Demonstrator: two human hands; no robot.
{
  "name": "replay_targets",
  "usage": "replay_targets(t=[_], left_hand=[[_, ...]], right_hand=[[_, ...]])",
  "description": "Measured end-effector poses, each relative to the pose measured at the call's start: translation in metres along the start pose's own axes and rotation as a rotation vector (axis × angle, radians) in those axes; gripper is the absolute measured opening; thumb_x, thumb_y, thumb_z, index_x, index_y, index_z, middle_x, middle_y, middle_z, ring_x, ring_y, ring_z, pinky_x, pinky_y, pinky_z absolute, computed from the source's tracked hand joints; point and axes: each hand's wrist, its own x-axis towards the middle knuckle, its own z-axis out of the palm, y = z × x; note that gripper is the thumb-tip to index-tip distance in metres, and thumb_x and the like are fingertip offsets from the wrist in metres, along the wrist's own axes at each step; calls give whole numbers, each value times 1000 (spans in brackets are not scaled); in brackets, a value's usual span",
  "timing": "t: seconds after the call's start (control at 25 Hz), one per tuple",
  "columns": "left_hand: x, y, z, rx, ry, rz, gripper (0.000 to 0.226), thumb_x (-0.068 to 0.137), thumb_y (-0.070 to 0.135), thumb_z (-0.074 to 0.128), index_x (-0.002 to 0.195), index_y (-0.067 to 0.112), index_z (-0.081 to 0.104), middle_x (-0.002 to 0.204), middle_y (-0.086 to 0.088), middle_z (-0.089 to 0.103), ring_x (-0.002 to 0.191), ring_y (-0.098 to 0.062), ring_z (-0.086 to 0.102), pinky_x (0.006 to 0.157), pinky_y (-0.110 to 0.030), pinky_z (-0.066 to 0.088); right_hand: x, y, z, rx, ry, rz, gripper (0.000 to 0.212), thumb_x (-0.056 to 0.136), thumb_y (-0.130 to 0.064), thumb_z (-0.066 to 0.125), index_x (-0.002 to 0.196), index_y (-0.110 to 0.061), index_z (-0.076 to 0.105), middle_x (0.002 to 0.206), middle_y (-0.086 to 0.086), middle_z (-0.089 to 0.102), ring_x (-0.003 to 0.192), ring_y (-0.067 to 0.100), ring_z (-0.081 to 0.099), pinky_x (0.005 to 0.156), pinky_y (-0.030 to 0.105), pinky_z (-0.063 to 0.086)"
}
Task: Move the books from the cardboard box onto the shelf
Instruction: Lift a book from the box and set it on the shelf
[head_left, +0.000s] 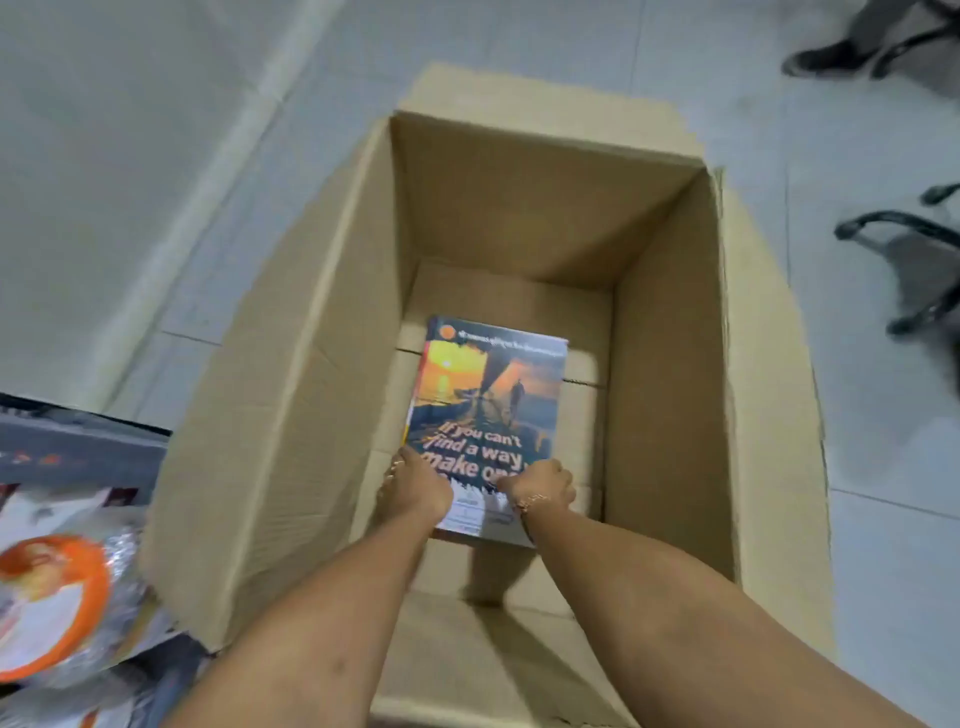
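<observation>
Both bare forearms are extended down into the cardboard box (291, 415). Near edge of a book (485, 415) is gripped by the left hand (415, 493) at its left side and by the right hand (540, 486) at its lower right, fingers curled onto the cover. Cover text is read: "If you can't find a way, make one"; smaller print is illegible. Blurred packages (57, 597) are seen at left, chair legs (898, 270) at right.

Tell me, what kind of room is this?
Probably an office or storeroom: pale tiled floor, black wheeled chair bases at the right, and a cardboard box with a book inside.
</observation>
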Motion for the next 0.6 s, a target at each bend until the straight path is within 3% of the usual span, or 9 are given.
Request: replay_targets(t=[0.16,0.32,0.4,0.48,0.6], left_hand=[[13,-11,7,24,14,-160,56,90,20,54,137,4,30,138,-15,47,124,-32,49,103,-41,37],[19,-12,11,29,-1,-160,60,86,24,61,137,8,33,137,-14,47,122,-33,51,108,-46,33],[21,-16,11,44,18,-174,50,85,25,64,128,11,43,132,-12,51,118,-31,53,107,-49,26],[14,-14,9,46,46,-176,42,83,22,65,121,11,50,127,-12,54,116,-31,54,104,-46,29],[-9,-6,-6,76,112,-99,34,84,9,60,117,7,56,126,-15,55,118,-33,51,100,-42,38]], right_hand=[[7,-2,6,45,32,97,52,87,-20,63,129,-1,39,135,17,39,124,34,40,101,40,42],[11,0,13,68,61,114,50,87,-19,64,126,0,40,132,18,41,121,33,44,97,39,45],[9,-1,20,77,139,110,46,87,-17,63,124,-1,40,130,18,43,120,33,44,97,40,45],[4,-2,28,68,269,126,40,89,-14,58,123,-2,40,130,17,45,121,32,43,99,40,42],[-10,-3,25,238,361,137,47,83,-8,61,123,-4,38,131,17,48,124,33,42,102,44,36]])
